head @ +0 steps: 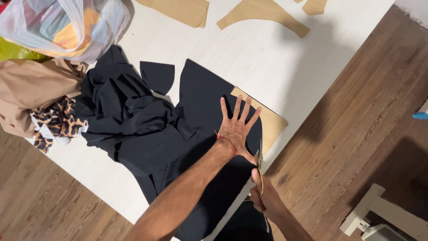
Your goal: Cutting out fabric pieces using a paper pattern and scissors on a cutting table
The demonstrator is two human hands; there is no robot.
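White worktop (276, 58) over wood floor; my left hand (237, 127) lies flat, fingers spread, on black fabric (200, 102); my right hand (263, 196), just beside it, grips scissors (260, 167).

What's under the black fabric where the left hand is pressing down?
A tan paper pattern piece sticks out from under the black fabric beside the left hand. How far it runs beneath is covered. The white table lies below.
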